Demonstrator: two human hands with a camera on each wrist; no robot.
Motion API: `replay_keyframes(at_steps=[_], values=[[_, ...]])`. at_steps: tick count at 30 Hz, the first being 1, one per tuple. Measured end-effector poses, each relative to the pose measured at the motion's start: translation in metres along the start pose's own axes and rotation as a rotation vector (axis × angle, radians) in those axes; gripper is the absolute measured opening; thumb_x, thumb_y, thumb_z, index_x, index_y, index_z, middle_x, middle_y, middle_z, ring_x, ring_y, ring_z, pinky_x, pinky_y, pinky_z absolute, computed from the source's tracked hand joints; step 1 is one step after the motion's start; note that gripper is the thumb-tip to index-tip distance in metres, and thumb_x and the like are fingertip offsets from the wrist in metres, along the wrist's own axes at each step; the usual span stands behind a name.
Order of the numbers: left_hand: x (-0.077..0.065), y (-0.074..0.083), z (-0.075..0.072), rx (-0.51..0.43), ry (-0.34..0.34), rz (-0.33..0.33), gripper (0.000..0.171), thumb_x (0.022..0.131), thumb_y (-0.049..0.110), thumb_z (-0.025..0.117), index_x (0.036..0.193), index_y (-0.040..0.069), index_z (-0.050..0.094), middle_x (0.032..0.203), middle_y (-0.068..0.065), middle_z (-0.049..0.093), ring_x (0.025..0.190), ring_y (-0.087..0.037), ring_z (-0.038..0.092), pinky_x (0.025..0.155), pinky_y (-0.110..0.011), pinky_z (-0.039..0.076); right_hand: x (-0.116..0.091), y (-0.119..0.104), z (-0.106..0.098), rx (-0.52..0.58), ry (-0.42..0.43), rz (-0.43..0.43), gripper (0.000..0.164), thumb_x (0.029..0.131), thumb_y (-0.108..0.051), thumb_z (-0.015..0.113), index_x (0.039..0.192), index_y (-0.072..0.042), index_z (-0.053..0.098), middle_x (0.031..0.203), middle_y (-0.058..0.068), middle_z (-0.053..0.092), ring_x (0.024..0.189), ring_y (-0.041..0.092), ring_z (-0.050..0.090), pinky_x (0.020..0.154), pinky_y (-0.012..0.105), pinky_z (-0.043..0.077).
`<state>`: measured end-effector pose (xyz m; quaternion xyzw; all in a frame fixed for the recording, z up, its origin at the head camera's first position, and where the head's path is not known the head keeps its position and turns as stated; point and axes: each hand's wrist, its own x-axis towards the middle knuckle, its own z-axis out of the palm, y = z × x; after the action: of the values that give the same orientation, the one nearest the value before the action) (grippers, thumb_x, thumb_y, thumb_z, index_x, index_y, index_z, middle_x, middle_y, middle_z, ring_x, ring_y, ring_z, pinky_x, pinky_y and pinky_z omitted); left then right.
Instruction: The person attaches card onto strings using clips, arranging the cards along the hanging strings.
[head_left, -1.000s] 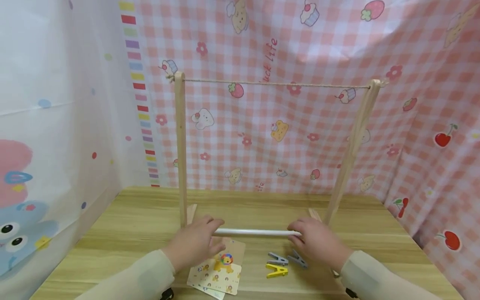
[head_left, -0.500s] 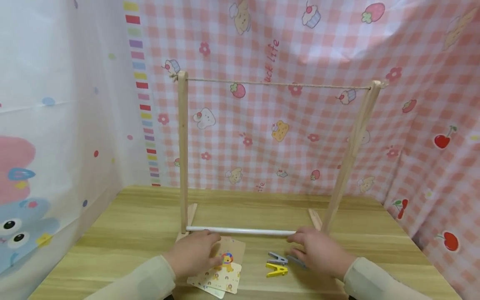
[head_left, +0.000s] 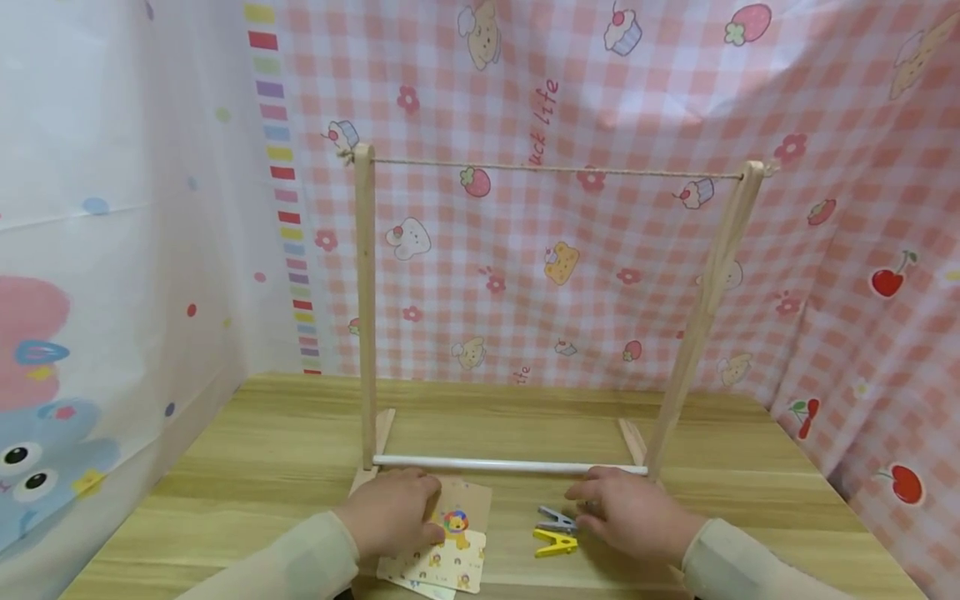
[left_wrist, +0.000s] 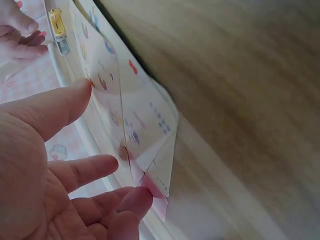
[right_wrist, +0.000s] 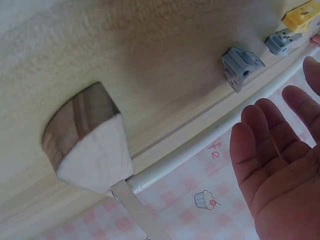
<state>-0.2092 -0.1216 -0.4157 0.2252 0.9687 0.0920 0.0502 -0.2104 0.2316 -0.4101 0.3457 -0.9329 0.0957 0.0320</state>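
Note:
My left hand [head_left: 390,508] is over the lion-print folded papers [head_left: 465,557] lying on the table, fingers spread and loosely bent. In the left wrist view, its thumb reaches the papers' edge and a fingertip is right at a pink corner [left_wrist: 162,205]. Just right of the clothespins is my right hand [head_left: 637,512], fingers relaxed and holding nothing. A yellow clothespin [head_left: 553,543] and a grey clothespin [head_left: 557,519] lie beside its fingertips. The right wrist view shows another grey clothespin [right_wrist: 240,67], hidden by the hand in the head view.
Beyond the hands, a white rod [head_left: 487,463] spans the bottom of a wooden frame between the left post [head_left: 366,308] and right post [head_left: 697,333]. A thin rope [head_left: 555,169] joins the post tops. A wooden foot [right_wrist: 95,150] juts out near the right hand. Checked cloth [head_left: 495,242] hangs behind.
Both hands have let go of the white rod, which stays between the posts. The left hand has moved down over the papers, the right hand down toward the clothespins.

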Motion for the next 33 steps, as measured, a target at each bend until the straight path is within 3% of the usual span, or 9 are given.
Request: replay_keyframes(at_steps=[7, 12, 19, 20, 23, 26, 29, 33], values=[[0.002, -0.004, -0.002, -0.070, -0.038, -0.019, 0.076, 0.080, 0.051, 0.088, 0.136, 0.006, 0.066, 0.139, -0.015, 0.067, 0.131, -0.038, 0.061, 0.114, -0.055, 0.048, -0.001, 0.001, 0.004, -0.027, -0.021, -0.019, 0.027, 0.093, -0.028, 0.080, 0.117, -0.018, 0.078, 0.108, -0.006, 0.073, 0.095, 0.006, 0.067, 0.085, 0.034, 0.060], [0.003, -0.006, -0.005, -0.103, -0.052, -0.032, 0.089, 0.074, 0.050, 0.093, 0.141, 0.001, 0.062, 0.147, -0.018, 0.062, 0.138, -0.042, 0.056, 0.118, -0.056, 0.044, 0.000, 0.000, 0.003, -0.005, -0.031, -0.026, 0.029, 0.093, -0.027, 0.081, 0.120, -0.017, 0.078, 0.108, -0.006, 0.071, 0.093, 0.003, 0.064, 0.082, 0.030, 0.059], [0.004, -0.006, -0.006, -0.104, -0.062, -0.046, 0.094, 0.072, 0.051, 0.095, 0.143, 0.000, 0.060, 0.151, -0.020, 0.057, 0.142, -0.043, 0.051, 0.119, -0.057, 0.042, 0.006, -0.003, 0.007, 0.027, -0.031, -0.072, 0.029, 0.092, -0.027, 0.083, 0.119, -0.020, 0.077, 0.109, -0.009, 0.069, 0.092, -0.001, 0.060, 0.081, 0.026, 0.057], [0.004, -0.006, -0.006, -0.104, -0.057, -0.041, 0.094, 0.071, 0.051, 0.094, 0.142, 0.000, 0.060, 0.150, -0.020, 0.059, 0.140, -0.043, 0.052, 0.118, -0.057, 0.043, 0.008, -0.003, 0.007, 0.031, -0.034, -0.080, 0.028, 0.091, -0.026, 0.083, 0.118, -0.020, 0.078, 0.108, -0.009, 0.069, 0.092, -0.001, 0.060, 0.080, 0.026, 0.056], [0.003, -0.009, -0.008, -0.092, -0.053, -0.007, 0.071, 0.070, 0.051, 0.094, 0.117, 0.004, 0.068, 0.119, -0.010, 0.072, 0.115, -0.033, 0.064, 0.104, -0.051, 0.053, 0.009, -0.004, 0.009, 0.042, -0.052, -0.088, 0.023, 0.091, -0.024, 0.083, 0.114, -0.022, 0.079, 0.106, -0.012, 0.069, 0.093, -0.002, 0.060, 0.080, 0.024, 0.056], [0.002, -0.012, -0.011, -0.085, -0.056, 0.021, 0.053, 0.068, 0.048, 0.096, 0.093, 0.015, 0.061, 0.087, 0.003, 0.063, 0.087, -0.020, 0.059, 0.082, -0.042, 0.054, 0.010, -0.004, 0.010, 0.048, -0.063, -0.087, 0.018, 0.091, -0.023, 0.084, 0.109, -0.024, 0.079, 0.103, -0.014, 0.068, 0.093, -0.002, 0.060, 0.079, 0.023, 0.056], [0.002, -0.015, -0.013, -0.104, -0.072, 0.020, 0.053, 0.065, 0.040, 0.098, 0.093, 0.018, 0.059, 0.082, 0.006, 0.057, 0.079, -0.015, 0.054, 0.073, -0.037, 0.051, 0.009, -0.006, 0.011, 0.048, -0.062, -0.065, 0.016, 0.092, -0.027, 0.083, 0.108, -0.025, 0.080, 0.105, -0.014, 0.068, 0.095, 0.000, 0.060, 0.081, 0.025, 0.056], [0.003, -0.017, -0.012, -0.101, -0.088, 0.010, 0.054, 0.063, 0.035, 0.100, 0.095, 0.019, 0.059, 0.085, 0.006, 0.056, 0.078, -0.014, 0.053, 0.072, -0.036, 0.051, 0.007, -0.010, 0.012, 0.026, -0.047, -0.069, 0.022, 0.091, -0.035, 0.083, 0.110, -0.026, 0.079, 0.111, -0.011, 0.069, 0.103, 0.006, 0.062, 0.087, 0.029, 0.057]])
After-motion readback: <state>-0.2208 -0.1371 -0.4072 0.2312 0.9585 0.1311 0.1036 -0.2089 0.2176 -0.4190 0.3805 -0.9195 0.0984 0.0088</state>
